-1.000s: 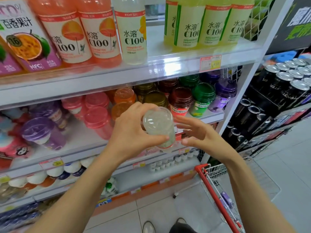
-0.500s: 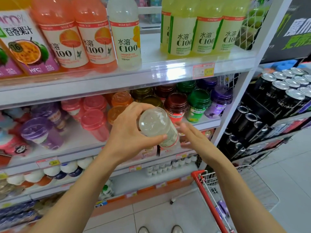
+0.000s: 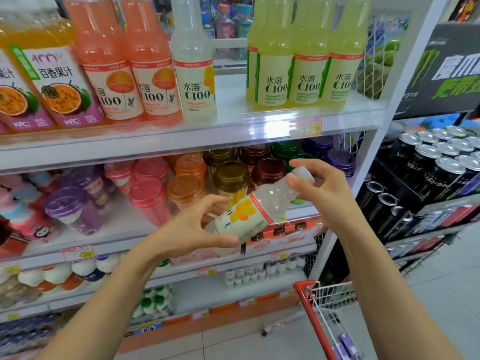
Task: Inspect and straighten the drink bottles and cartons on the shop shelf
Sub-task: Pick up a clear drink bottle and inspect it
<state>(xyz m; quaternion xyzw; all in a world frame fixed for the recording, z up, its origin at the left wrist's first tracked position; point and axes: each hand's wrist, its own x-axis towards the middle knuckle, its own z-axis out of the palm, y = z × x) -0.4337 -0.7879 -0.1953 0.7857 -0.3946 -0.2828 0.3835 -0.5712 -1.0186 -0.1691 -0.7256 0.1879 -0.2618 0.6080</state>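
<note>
- Left hand (image 3: pixel 187 229) curls thumb and fingers round the base of the bottle (image 3: pixel 254 211).
- Right hand (image 3: pixel 327 193) pinches its neck just below the cap.
- The bottle is tilted, cap up to the right, in the air before the middle shelf (image 3: pixel 124 224).
- Jars (image 3: pixel 231 178) stand behind it, with C100 bottles (image 3: pixel 306 74) upright above.

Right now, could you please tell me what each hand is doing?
Left hand: grips the lower end of the pale bottle.
Right hand: holds the same bottle by its neck.
</note>
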